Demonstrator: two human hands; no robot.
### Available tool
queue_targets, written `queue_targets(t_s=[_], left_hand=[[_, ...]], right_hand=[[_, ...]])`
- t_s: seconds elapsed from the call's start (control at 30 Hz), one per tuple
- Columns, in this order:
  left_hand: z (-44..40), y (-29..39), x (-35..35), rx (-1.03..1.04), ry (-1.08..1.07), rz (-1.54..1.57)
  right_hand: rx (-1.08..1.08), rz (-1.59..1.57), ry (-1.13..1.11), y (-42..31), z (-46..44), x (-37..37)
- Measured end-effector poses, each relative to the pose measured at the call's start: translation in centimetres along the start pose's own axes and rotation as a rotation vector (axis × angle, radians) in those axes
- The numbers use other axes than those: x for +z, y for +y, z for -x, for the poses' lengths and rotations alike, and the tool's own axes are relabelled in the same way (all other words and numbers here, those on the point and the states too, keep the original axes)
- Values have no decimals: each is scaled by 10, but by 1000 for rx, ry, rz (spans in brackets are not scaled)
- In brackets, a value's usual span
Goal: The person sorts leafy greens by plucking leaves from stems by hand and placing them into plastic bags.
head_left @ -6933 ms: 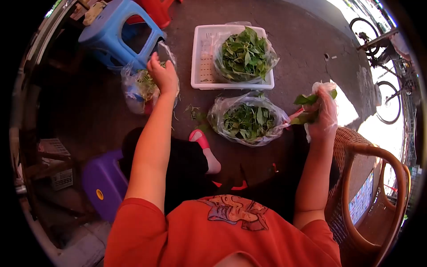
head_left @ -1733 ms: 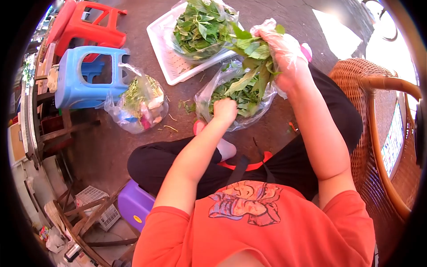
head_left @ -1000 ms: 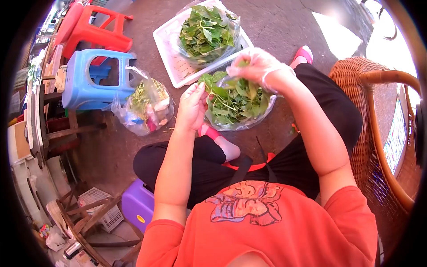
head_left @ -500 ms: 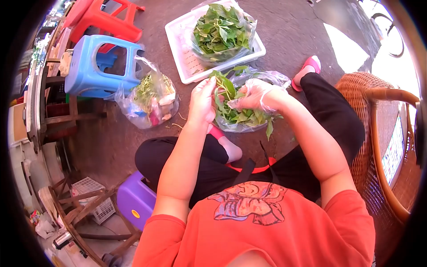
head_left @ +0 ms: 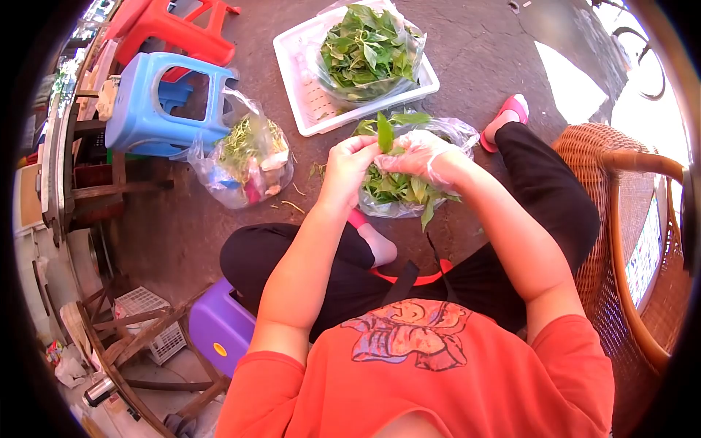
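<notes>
Over a clear plastic bag (head_left: 461, 131) of leafy greens (head_left: 398, 188), my two hands meet at a leafy green sprig (head_left: 385, 133). My left hand (head_left: 349, 169) pinches the sprig between thumb and fingers, and a bit of greenery pokes out on its far left side. My right hand (head_left: 418, 155), in a thin clear glove, has its fingers closed on the sprig's other side; its fingertips are partly hidden by leaves. Just beyond, a second bag of picked leaves (head_left: 369, 55) stands in a white plastic basket (head_left: 298, 102).
To the left, a clear bag of stems and scraps (head_left: 244, 157) sits by a blue stool (head_left: 139, 102), with a red stool (head_left: 201, 40) behind. A purple stool (head_left: 223, 328) is near my left knee. A wicker chair (head_left: 588, 157) stands on the right.
My left hand has shifted right and slightly down, closer to my right hand. The leaf now stands upright between them. Both hands keep hold of greens.
</notes>
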State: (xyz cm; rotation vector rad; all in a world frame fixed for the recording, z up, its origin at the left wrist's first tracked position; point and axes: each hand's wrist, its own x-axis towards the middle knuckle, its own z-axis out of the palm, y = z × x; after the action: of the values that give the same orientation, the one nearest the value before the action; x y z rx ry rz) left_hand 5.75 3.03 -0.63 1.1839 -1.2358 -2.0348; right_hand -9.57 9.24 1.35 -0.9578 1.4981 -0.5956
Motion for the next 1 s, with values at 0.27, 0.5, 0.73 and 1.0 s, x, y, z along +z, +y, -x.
queue_targets(t_s=[0.27, 0.5, 0.73, 1.0], left_hand=[[2, 12, -7, 132, 8, -350], [5, 13, 0, 170, -138, -428], [6, 17, -5, 44, -179, -271], [5, 20, 3, 83, -95, -301]], right_hand=[[-365, 139, 514, -19, 17, -34], [-762, 847, 369, -10, 16, -19], [-712, 793, 330, 2, 5, -18], [-454, 622, 677, 12, -7, -1]])
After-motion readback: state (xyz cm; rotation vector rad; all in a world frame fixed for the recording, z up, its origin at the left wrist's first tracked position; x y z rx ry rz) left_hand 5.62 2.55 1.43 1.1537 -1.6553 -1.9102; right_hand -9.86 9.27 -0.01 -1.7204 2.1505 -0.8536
